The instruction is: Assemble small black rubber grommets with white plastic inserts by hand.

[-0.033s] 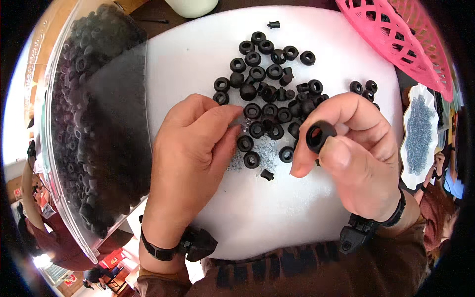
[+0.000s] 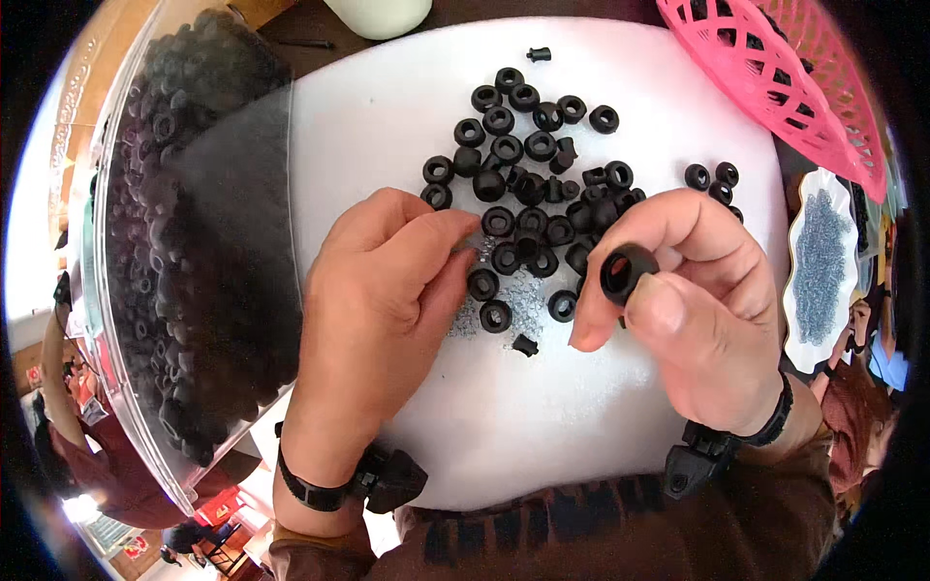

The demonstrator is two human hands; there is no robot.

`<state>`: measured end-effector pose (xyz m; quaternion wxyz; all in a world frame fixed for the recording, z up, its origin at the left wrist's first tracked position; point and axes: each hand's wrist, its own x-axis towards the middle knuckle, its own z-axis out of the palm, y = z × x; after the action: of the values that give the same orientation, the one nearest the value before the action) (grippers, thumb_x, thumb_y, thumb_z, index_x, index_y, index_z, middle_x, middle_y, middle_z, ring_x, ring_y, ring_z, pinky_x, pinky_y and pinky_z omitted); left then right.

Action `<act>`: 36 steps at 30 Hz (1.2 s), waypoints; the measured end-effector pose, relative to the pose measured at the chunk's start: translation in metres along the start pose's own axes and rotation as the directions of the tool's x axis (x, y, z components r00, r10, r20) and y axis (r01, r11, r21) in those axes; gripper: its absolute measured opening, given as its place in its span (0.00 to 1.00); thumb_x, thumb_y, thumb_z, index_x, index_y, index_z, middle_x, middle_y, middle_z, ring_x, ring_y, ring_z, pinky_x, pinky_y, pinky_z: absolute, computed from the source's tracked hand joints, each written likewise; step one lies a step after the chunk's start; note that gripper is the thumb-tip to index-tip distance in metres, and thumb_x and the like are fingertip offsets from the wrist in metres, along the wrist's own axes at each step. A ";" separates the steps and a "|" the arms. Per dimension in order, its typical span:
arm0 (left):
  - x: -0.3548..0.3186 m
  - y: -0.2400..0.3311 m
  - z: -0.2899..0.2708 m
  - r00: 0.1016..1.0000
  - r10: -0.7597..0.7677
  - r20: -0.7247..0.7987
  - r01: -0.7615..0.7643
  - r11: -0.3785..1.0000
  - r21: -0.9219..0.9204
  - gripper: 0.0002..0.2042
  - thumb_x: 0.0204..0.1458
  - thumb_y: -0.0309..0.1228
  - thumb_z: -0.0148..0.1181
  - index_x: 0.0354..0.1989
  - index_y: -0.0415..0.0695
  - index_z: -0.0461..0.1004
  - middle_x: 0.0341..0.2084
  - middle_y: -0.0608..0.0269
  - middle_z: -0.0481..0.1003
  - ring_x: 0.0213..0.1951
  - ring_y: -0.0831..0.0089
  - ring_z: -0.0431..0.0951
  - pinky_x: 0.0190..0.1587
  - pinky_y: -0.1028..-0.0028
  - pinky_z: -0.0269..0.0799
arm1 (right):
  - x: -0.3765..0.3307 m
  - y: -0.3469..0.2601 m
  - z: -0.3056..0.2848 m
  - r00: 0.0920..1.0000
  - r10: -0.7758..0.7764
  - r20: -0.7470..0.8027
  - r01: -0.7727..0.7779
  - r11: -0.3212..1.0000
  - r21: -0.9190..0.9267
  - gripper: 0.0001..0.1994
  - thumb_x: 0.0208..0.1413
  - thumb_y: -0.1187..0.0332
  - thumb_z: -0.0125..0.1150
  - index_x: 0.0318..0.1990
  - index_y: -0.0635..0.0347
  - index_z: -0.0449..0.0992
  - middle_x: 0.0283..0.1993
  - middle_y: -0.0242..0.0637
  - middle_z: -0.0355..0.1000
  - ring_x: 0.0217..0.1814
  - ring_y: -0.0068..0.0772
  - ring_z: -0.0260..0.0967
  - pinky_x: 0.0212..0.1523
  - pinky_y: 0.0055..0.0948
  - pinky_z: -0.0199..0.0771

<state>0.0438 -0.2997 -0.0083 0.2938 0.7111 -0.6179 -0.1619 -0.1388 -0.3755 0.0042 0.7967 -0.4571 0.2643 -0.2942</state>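
Note:
Between the thumb and forefinger of my right hand [image 2: 702,300], one round black rubber piece [image 2: 627,273] with a wide hole is pinched, its opening tilted toward me. My left hand [image 2: 383,290] has its thumb and forefinger pressed together at the edge of a scatter of tiny clear grains [image 2: 523,295]; whatever is between those fingertips is hidden. Past and between both hands lie many loose ring-shaped black pieces [image 2: 497,221], some touching or stacked. Smaller stepped black plugs [image 2: 524,346] lie among and around them on the white rounded board [image 2: 387,126].
A clear bin [image 2: 288,145] full of black pieces stands at the left. On the right are a pink lattice basket [image 2: 717,58] and a white wavy-edged dish [image 2: 801,353] of bluish grains. A pale green container [image 2: 378,15] is at the far edge. Other people show at both sides.
The whole view has shifted very slightly, with the board and pieces a little lower in it. Both hands keep their pose, the right still holding the black piece.

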 end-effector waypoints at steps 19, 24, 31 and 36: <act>-0.002 0.006 -0.010 0.991 -0.044 0.125 0.057 0.993 -0.102 0.14 0.39 0.21 0.63 0.38 0.39 0.74 0.29 0.61 0.68 0.29 0.72 0.70 0.29 0.77 0.67 | -0.004 -0.001 0.008 0.998 0.036 -0.053 -0.036 0.999 0.004 0.14 0.52 0.62 0.59 0.36 0.65 0.66 0.27 0.39 0.68 0.27 0.27 0.69 0.30 0.26 0.71; 0.001 0.004 -0.006 0.993 -0.060 0.100 0.067 0.996 -0.064 0.11 0.39 0.21 0.63 0.34 0.39 0.73 0.28 0.62 0.68 0.27 0.74 0.69 0.26 0.78 0.64 | -0.004 0.000 0.008 0.997 0.065 -0.039 -0.064 0.998 0.007 0.14 0.53 0.63 0.58 0.37 0.65 0.66 0.27 0.38 0.69 0.27 0.27 0.69 0.31 0.27 0.71; 0.002 0.002 -0.001 0.994 -0.047 0.099 0.055 0.996 -0.077 0.06 0.42 0.20 0.60 0.30 0.39 0.72 0.25 0.63 0.67 0.23 0.77 0.67 0.25 0.79 0.62 | -0.003 0.003 0.008 0.999 0.011 -0.036 -0.010 1.000 0.023 0.13 0.54 0.64 0.57 0.39 0.65 0.67 0.28 0.38 0.70 0.28 0.27 0.69 0.33 0.27 0.71; 0.001 0.002 0.001 0.998 -0.045 0.049 0.048 0.997 -0.060 0.04 0.44 0.19 0.59 0.29 0.38 0.72 0.23 0.63 0.66 0.23 0.78 0.67 0.25 0.80 0.62 | -0.005 0.001 0.009 0.997 0.042 -0.064 -0.039 0.998 0.038 0.14 0.53 0.63 0.58 0.39 0.65 0.67 0.28 0.38 0.71 0.28 0.26 0.69 0.33 0.26 0.71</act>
<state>0.0421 -0.3006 -0.0074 0.2968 0.7120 -0.6026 -0.2044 -0.1360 -0.3665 0.0079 0.8017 -0.4270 0.2938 -0.2975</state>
